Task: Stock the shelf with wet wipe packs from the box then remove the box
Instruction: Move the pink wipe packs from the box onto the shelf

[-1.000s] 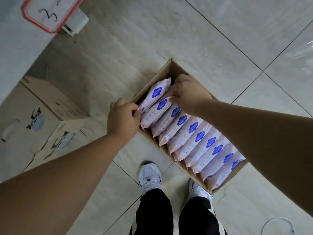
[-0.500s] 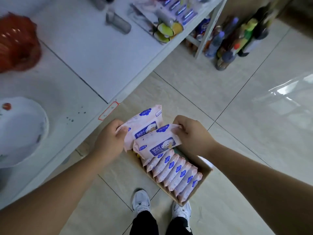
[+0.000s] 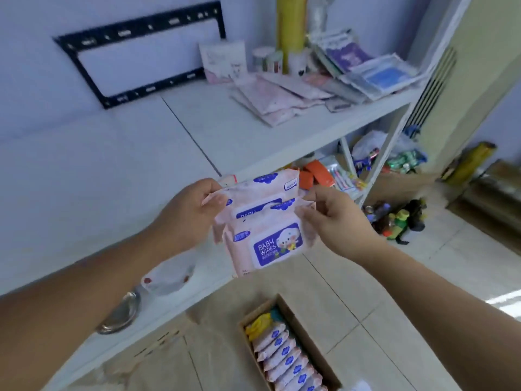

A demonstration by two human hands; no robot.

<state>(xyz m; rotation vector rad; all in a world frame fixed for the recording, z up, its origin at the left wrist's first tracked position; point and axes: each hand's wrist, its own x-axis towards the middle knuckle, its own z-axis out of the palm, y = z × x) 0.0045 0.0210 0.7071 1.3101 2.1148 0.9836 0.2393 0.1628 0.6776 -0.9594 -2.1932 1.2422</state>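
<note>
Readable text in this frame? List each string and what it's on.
"BABY WIPES": blue label on the front wet wipe pack.
"BABY", lower part covered: label on the rear wet wipe pack.
Small blue badges on both held packs: too blurred to read.
Packs in the box: blue logos, no readable text.
Goods on the shelf: too blurred to read.

The white shelf (image 3: 112, 179) held a pile of flat pink packs (image 3: 276, 100) near its far end. Behind them stood a yellow roll (image 3: 291, 29) and some small jars (image 3: 267, 59). A black frame (image 3: 141, 52) leaned at the back. A metal bowl (image 3: 124, 314) sat near the front edge. On the tiled floor (image 3: 366, 292) sat the cardboard box (image 3: 310, 345) with wipe packs (image 3: 282, 354) in a row. Some bottles (image 3: 394, 218) stood farther off.
</note>
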